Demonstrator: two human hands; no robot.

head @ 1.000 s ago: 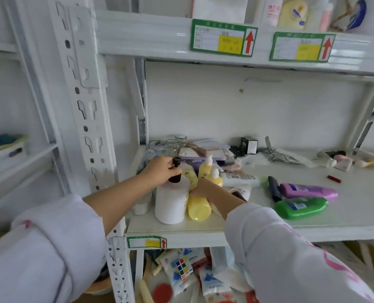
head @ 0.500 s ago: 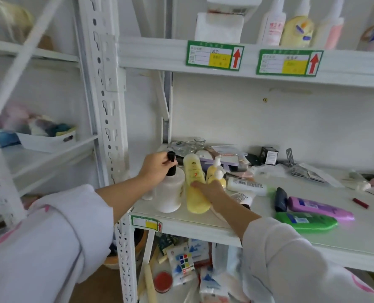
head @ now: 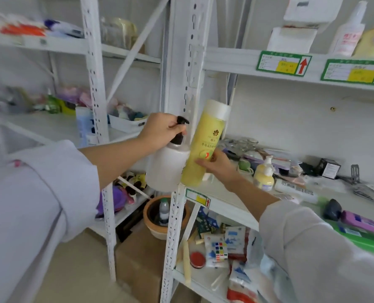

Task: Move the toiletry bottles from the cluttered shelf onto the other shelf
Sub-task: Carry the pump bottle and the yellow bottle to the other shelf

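Carry step: left hand (head: 159, 133) grips the white pump bottle (head: 167, 167), right hand (head: 214, 164) the yellow bottle (head: 205, 145); next, swing toward nine o'clock onto the other shelf (head: 50, 125).

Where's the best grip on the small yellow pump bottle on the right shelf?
Take the small yellow pump bottle around its round body, below the pump, coming from the front. It stands upright near the shelf edge with open space in front; clutter crowds it behind and to its right. The white pump head looks narrow and could slip, so the wider body is probably the safer grip.
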